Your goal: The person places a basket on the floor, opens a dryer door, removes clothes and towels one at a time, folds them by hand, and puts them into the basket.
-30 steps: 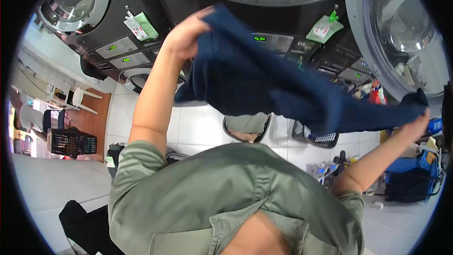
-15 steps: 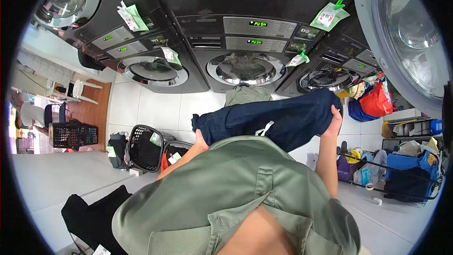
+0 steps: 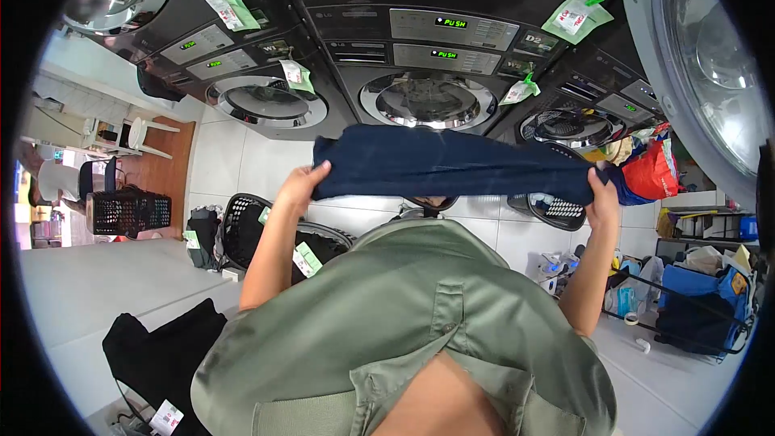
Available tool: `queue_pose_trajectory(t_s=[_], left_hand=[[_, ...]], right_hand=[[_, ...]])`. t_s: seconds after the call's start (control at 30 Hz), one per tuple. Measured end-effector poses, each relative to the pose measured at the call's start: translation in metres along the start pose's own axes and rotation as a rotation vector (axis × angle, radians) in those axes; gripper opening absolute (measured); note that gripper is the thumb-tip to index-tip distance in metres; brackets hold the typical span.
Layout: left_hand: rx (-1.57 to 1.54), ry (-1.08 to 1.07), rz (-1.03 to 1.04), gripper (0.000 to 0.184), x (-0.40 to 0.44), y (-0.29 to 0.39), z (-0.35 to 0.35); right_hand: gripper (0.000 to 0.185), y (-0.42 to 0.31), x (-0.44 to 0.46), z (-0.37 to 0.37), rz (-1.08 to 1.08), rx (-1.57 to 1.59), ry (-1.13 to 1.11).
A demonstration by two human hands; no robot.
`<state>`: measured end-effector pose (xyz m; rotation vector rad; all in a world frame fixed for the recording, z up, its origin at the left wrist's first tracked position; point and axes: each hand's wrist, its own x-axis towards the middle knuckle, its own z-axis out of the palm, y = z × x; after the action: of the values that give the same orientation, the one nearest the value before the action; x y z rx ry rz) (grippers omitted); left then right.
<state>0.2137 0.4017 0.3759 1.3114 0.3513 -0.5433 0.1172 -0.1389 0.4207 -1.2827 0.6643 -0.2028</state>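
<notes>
A dark navy garment [image 3: 452,165] is stretched out sideways in front of my chest, its long shape nearly level. My left hand [image 3: 303,186] grips its left end, the thumb on top of the cloth. At the right end, my right hand [image 3: 602,198] pinches the fabric near the corner. Behind the cloth stands a dark front-loading machine [image 3: 428,99] with a round glass door and lit green displays. The garment hides part of the floor and part of a basket.
Black baskets [image 3: 242,230] with dark clothes stand on the floor at left. A perforated basket [image 3: 557,208] is at right, near a red bag [image 3: 650,171]. A large round door [image 3: 646,40] hangs open at upper right. Black cloth [image 3: 157,351] lies lower left. A person [image 3: 56,182] is far left.
The garment, lower and nearer my body half a second ago, is now raised and pulled out straight. My hands have moved up and farther apart, both still holding it.
</notes>
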Motion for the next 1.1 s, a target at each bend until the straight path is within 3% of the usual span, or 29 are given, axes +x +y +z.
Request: queue_pose_trajectory(t_s=[0.07, 0.13, 0.2, 0.27, 0.33, 0.43, 0.47, 0.5, 0.53, 0.57, 0.63, 0.67, 0.73, 0.77, 0.8, 0.87, 0.9, 0.93, 0.97, 1.0, 1.03, 1.1], left_hand=[[0.082, 0.113, -0.255, 0.034, -0.006, -0.016, -0.006], [-0.071, 0.020, -0.406, 0.042, -0.021, -0.025, 0.004], [0.043, -0.100, -0.690, 0.044, -0.035, -0.045, 0.006], [0.223, -0.119, -0.846, 0.044, -0.049, -0.032, 0.017], [0.229, -0.187, -0.803, 0.049, -0.043, -0.055, -0.006], [0.718, 0.035, -0.468, 0.055, -0.047, -0.028, -0.007], [0.873, 0.155, -0.206, 0.050, -0.046, -0.024, -0.016], [0.642, 0.076, 0.001, 0.041, -0.053, -0.001, -0.008], [0.640, 0.056, 0.227, 0.025, -0.051, 0.020, -0.013], [0.643, 0.037, 0.454, 0.011, -0.050, 0.040, -0.018], [0.198, -0.339, 0.715, 0.013, -0.041, 0.091, -0.004], [-0.034, -0.521, 0.778, 0.019, -0.025, 0.103, 0.000], [-0.358, -0.464, 0.599, 0.031, 0.018, 0.110, -0.009], [-0.245, -0.131, 0.335, 0.028, 0.022, 0.134, 0.018], [-0.056, 0.078, 0.304, 0.025, 0.031, 0.145, 0.038], [0.264, 0.020, 0.535, 0.026, 0.046, 0.132, 0.058], [0.322, -0.059, 0.567, 0.022, 0.050, 0.117, 0.065], [0.457, -0.121, 0.450, 0.027, 0.025, 0.112, 0.091], [0.634, -0.050, 0.482, 0.042, 0.000, 0.099, 0.129], [0.842, -0.247, 0.898, 0.051, 0.014, 0.063, 0.133], [0.782, -0.281, 0.865, 0.048, -0.005, 0.047, 0.159], [0.686, -0.449, 0.746, 0.039, -0.013, 0.036, 0.177]], right_hand=[[0.028, 0.014, -0.011, -0.007, 0.006, -0.137, 0.029], [0.025, 0.033, -0.017, -0.016, 0.116, -0.024, 0.024], [0.026, 0.043, -0.025, -0.018, 0.102, -0.038, 0.024], [0.024, 0.047, -0.032, -0.023, 0.093, -0.095, 0.102], [0.018, 0.050, -0.038, -0.039, 0.132, -0.093, 0.139], [0.020, 0.024, -0.066, -0.039, 0.074, -0.344, 0.230], [0.020, 0.011, -0.079, -0.038, 0.075, -0.343, 0.232], [0.026, -0.002, -0.093, -0.036, -0.118, -0.355, 0.222], [0.033, -0.013, -0.102, -0.035, -0.313, -0.365, 0.211], [0.035, -0.022, -0.101, -0.046, -0.382, -0.270, 0.006], [0.041, -0.042, -0.089, -0.057, -0.416, -0.096, -0.360], [0.041, -0.038, -0.068, -0.064, -0.416, -0.093, -0.359], [0.036, -0.026, -0.020, -0.080, -0.250, 0.293, -0.049], [0.034, -0.037, -0.009, -0.057, -0.082, 0.348, -0.077], [0.033, -0.047, -0.010, -0.022, 0.084, 0.402, -0.106], [0.032, -0.045, -0.034, 0.044, -0.015, 0.410, 0.095], [0.031, -0.040, -0.048, 0.074, -0.006, 0.375, 0.035], [0.030, -0.034, -0.063, 0.099, 0.012, 0.338, -0.022], [0.024, -0.014, -0.070, 0.120, 0.041, 0.188, -0.104], [0.018, 0.005, -0.076, 0.140, 0.058, 0.035, -0.191], [0.013, 0.019, -0.086, 0.164, -0.060, 0.085, -0.594], [0.015, -0.010, -0.096, 0.199, -0.627, -0.391, -0.728]])
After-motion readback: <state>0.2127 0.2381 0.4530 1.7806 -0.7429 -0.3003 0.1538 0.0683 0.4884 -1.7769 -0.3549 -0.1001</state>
